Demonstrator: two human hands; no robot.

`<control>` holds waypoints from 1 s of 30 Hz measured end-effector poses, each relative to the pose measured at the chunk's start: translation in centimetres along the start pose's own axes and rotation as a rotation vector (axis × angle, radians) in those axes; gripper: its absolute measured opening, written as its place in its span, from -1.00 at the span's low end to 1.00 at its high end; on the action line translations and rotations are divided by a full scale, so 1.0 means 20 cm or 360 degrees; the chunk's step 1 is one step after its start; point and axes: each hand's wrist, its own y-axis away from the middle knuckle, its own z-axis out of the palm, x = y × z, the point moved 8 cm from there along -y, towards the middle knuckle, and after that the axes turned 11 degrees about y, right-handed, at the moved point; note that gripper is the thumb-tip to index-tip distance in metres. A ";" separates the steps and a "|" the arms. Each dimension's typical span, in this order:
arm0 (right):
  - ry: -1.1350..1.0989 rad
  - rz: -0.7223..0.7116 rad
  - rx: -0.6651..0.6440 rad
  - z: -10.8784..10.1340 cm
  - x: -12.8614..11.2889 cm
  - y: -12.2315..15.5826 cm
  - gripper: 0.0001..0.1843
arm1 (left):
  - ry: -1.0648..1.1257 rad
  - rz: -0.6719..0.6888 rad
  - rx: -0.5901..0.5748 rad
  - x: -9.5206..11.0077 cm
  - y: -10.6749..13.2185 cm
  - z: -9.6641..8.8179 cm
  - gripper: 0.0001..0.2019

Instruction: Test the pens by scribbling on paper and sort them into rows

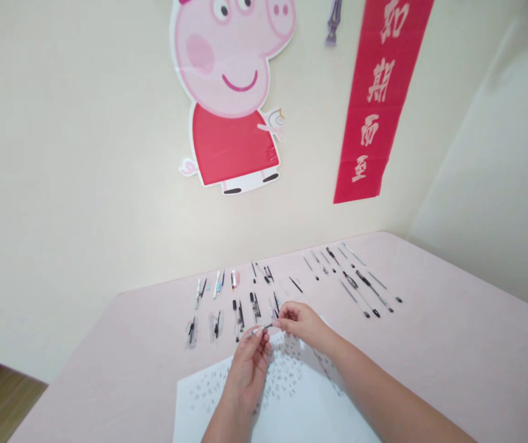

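Note:
Above a white sheet of paper [328,406] covered with small grey marks, both hands meet at a thin pen [268,326]. My left hand [249,363] is closed around its pale part, palm turned up. The fingertips of my right hand [301,322] pinch the dark end from the right. Whether the pen is whole or only a part of one is too small to tell. Just beyond the hands lie small groups of pen parts, among them black pieces [255,306] and a dark stick [296,285].
Pens and refills [373,289] lie in slanted rows at the right back of the pink tabletop [458,344]. More pen pieces [192,332] lie at the left. Behind the table, the wall bears a pig cut-out [236,144] and a red banner [379,104].

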 end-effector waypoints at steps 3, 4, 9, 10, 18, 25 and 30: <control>0.0022 -0.0034 -0.0042 0.00 -0.01 0.00 -0.59 | 0.0021 -0.0005 0.0044 0.00 0.00 -0.01 -0.86; 0.0039 -0.0056 -0.0049 0.00 -0.02 0.00 -0.59 | 0.0029 -0.0006 0.0067 0.00 0.00 -0.01 -0.86; 0.0460 -0.0150 0.0287 -0.18 0.01 -0.02 -0.66 | 0.0069 -0.0023 0.0118 0.00 0.00 -0.03 -0.85; 0.0666 -0.0169 0.0437 -0.24 0.01 -0.02 -0.72 | 0.0075 -0.0027 0.0124 0.00 0.00 -0.03 -0.86; 0.1747 -0.0129 0.0411 -0.31 0.16 -0.05 -0.59 | 0.0124 -0.0043 0.0188 0.00 -0.01 -0.04 -0.85; 0.1938 -0.0201 0.0423 -0.28 0.10 -0.04 -0.69 | 0.0152 -0.0062 0.0178 -0.01 0.00 -0.04 -0.84; 0.2118 -0.0044 0.0479 -0.33 0.09 -0.03 -0.75 | 0.0169 -0.0071 0.0161 -0.01 0.00 -0.03 -0.84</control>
